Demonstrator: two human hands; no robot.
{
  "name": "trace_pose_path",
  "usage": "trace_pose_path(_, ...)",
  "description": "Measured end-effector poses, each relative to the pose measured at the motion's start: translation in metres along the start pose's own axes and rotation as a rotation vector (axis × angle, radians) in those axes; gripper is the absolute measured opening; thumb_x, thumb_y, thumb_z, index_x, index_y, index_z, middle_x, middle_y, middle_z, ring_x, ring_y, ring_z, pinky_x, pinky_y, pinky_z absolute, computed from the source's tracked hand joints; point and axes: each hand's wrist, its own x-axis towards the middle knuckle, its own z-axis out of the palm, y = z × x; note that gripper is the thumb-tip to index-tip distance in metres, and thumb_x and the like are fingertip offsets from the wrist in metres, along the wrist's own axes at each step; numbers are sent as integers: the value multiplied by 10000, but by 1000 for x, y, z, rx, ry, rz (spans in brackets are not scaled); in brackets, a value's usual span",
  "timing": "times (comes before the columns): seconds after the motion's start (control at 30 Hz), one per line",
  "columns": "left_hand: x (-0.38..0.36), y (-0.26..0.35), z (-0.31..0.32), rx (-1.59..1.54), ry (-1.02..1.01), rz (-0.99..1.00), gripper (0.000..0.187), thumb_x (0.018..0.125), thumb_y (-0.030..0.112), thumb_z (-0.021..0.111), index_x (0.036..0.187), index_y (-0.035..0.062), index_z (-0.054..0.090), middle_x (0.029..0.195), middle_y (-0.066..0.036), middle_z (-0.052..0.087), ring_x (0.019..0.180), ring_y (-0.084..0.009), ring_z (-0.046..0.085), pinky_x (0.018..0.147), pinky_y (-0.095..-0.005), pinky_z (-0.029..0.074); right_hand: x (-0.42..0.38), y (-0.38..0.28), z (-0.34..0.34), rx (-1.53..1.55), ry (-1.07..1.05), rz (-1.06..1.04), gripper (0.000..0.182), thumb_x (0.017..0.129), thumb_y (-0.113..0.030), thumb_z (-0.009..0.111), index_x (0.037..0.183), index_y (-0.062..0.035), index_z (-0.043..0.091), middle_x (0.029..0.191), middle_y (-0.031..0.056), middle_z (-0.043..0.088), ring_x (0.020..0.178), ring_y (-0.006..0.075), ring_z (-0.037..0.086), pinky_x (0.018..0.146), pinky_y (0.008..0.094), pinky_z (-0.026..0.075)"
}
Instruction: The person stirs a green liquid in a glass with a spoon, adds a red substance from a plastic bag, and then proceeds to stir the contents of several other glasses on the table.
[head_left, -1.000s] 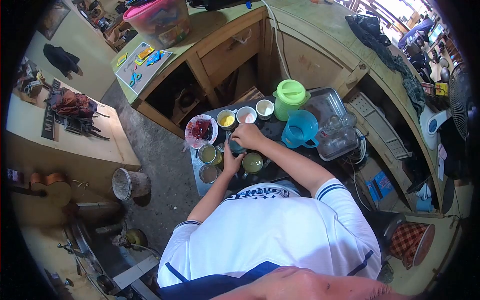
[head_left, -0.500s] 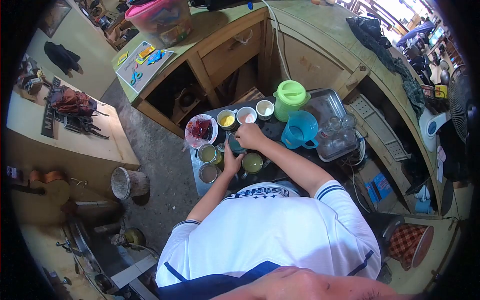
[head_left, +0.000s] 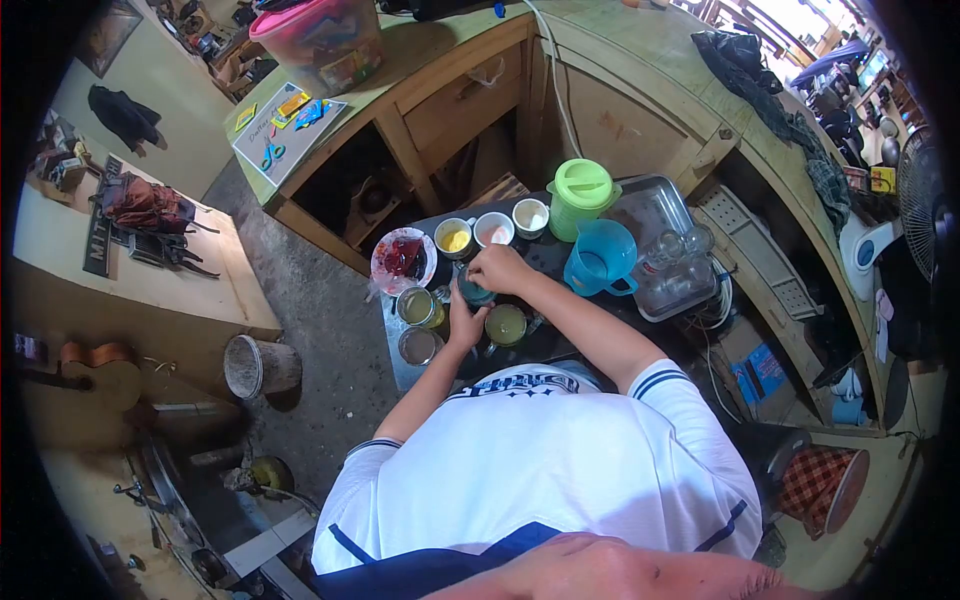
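My left hand (head_left: 465, 324) is wrapped round the side of a glass (head_left: 480, 295) of bluish-green liquid. Over its mouth, my right hand (head_left: 498, 269) has its fingers pinched together; what they hold is hidden. Around this glass stand two glass mugs of yellowish-green liquid, one at the left (head_left: 414, 306) and another mug (head_left: 507, 325) at the right, plus a glass of greyish-brown liquid (head_left: 419, 346). Behind my hands are a cup with yellow contents (head_left: 454, 237), a cup with pinkish-white contents (head_left: 493, 229) and a cup with white contents (head_left: 530, 216).
A bowl (head_left: 429, 277) holds dark red, glossy contents at the left. Rightward stand a green lidded pitcher (head_left: 578, 205), a blue jug (head_left: 599, 262) and a metal tray (head_left: 655, 190) of clear glasses. A wooden counter (head_left: 440, 60) surrounds the low table; a bucket (head_left: 258, 367) stands on the floor.
My right hand has shifted very slightly over the glass, its fingers still pinched. My left hand keeps its hold on the glass.
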Motion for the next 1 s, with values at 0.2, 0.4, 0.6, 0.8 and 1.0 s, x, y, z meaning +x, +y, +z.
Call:
trace_pose_path(0.2, 1, 7, -2, 22, 1, 2, 836, 705, 79, 757, 1379, -4, 270, 1244, -225, 489, 1159, -359, 502, 990, -405, 383, 1, -3, -3, 15, -20, 17, 158, 698, -192, 648, 781, -96, 742, 739, 127, 679, 717, 301, 662, 674, 416, 529)
trace_pose_path(0.4, 1, 13, -3, 6, 1, 17, 813, 703, 67, 756, 1365, 13, 287, 1241, -218, 493, 1154, -358, 506, 987, -406, 386, 0, -3, -6, 27, -28, 48, 163, 704, -200, 648, 792, -103, 745, 754, 121, 685, 726, 300, 663, 680, 416, 530)
trace_pose_path(0.6, 1, 9, -2, 17, 3, 19, 840, 703, 76, 760, 1380, 8, 269, 1249, -225, 492, 1157, -364, 508, 983, -412, 392, -1, -5, -8, 22, -49, 64, 160, 716, -197, 640, 795, -110, 748, 768, 118, 688, 746, 294, 666, 695, 415, 529)
trace_pose_path(0.8, 0, 6, -2, 34, 0, -15, 864, 705, 78, 762, 1395, 0, 249, 1263, -233, 488, 1160, -368, 509, 983, -413, 395, -2, -3, -7, 14, -24, 52, 163, 719, -207, 641, 792, -109, 748, 779, 112, 690, 752, 295, 663, 693, 417, 526)
trace_pose_path(1.0, 0, 4, -1, 4, -17, 6, 865, 710, 71, 750, 1402, -4, 237, 1266, -239, 482, 1165, -366, 506, 989, -408, 391, -2, 0, -2, 33, -30, 34, 158, 718, -216, 653, 790, -112, 749, 752, 105, 682, 739, 299, 654, 678, 427, 519)
